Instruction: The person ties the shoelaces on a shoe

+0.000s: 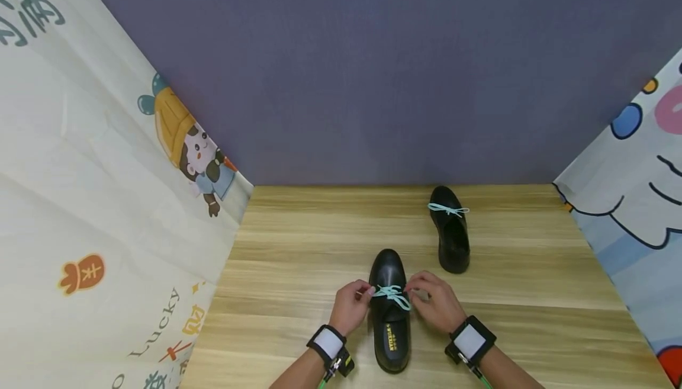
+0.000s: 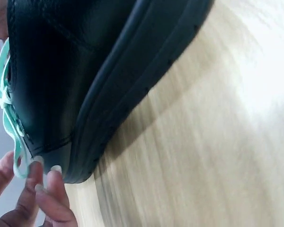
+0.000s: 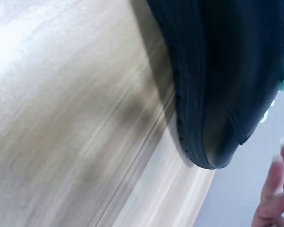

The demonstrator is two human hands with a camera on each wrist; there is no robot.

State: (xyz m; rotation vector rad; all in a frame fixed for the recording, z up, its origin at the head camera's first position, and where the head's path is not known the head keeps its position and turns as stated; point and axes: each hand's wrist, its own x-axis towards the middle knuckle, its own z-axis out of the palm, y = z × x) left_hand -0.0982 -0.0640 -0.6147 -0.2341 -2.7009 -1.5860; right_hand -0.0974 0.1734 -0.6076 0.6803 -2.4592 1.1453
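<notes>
A black leather shoe (image 1: 388, 270) stands on the wooden surface with its toe pointing away from me. Its mint-green shoelace (image 1: 391, 294) is looped in a bow over the front. At the shoe's left side, my left hand (image 1: 351, 306) pinches one part of the lace; a lace loop (image 2: 20, 163) shows by its fingers. On the opposite side my right hand (image 1: 436, 303) holds the lace between fingertips, though the exact contact is small and partly hidden. In the right wrist view, other right-hand fingers (image 3: 273, 179) are loosely bent beside the shoe toe.
A second black shoe (image 1: 454, 253), laced with a mint-green bow (image 1: 449, 209), stands farther back to the right. Behind the wooden surface (image 1: 298, 235) rises a grey-blue panel (image 1: 373, 81). Printed white cloths flank it, one left (image 1: 106, 199) and one right (image 1: 639, 199).
</notes>
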